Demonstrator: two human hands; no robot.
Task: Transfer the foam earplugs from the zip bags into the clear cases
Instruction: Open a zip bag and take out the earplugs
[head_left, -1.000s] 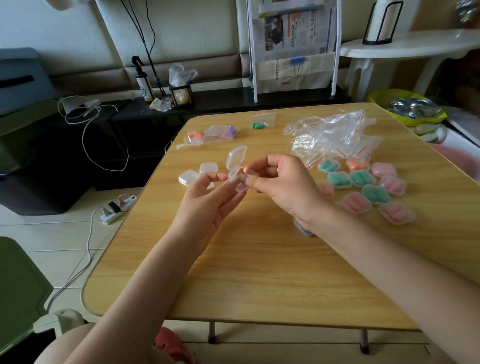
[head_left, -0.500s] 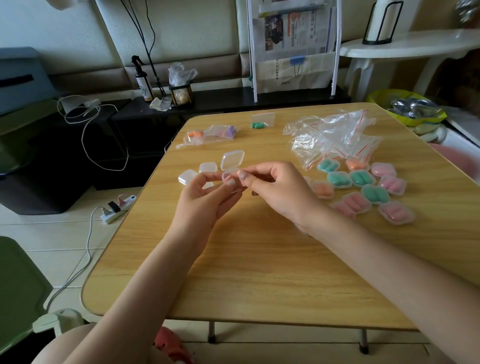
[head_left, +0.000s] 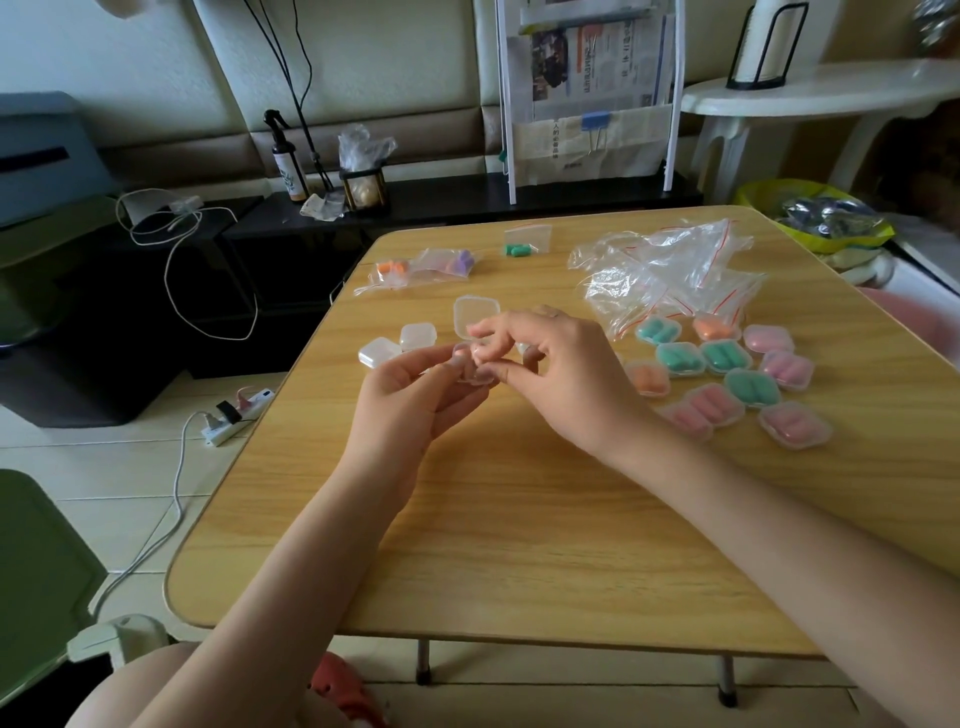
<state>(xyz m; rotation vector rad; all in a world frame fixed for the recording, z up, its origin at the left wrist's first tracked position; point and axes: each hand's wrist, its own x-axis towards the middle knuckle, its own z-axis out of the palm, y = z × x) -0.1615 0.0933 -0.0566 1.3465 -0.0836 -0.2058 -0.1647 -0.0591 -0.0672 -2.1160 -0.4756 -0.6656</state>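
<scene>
My left hand holds the base of a small clear case over the middle of the wooden table, its lid standing up. My right hand pinches at the same case from the right, fingers curled over its base. What lies inside the base is hidden by my fingers. Two shut empty clear cases lie just left of my hands. Zip bags with orange and purple earplugs and one with green earplugs lie at the far side.
Several filled cases with green, orange and pink earplugs lie to the right. A heap of empty zip bags sits behind them. Off the table's left edge are a power strip and cables on the floor.
Both hands lowered slightly toward the table with the case. The lid swung from tilted to standing more upright, and my right fingers moved onto the case base.
</scene>
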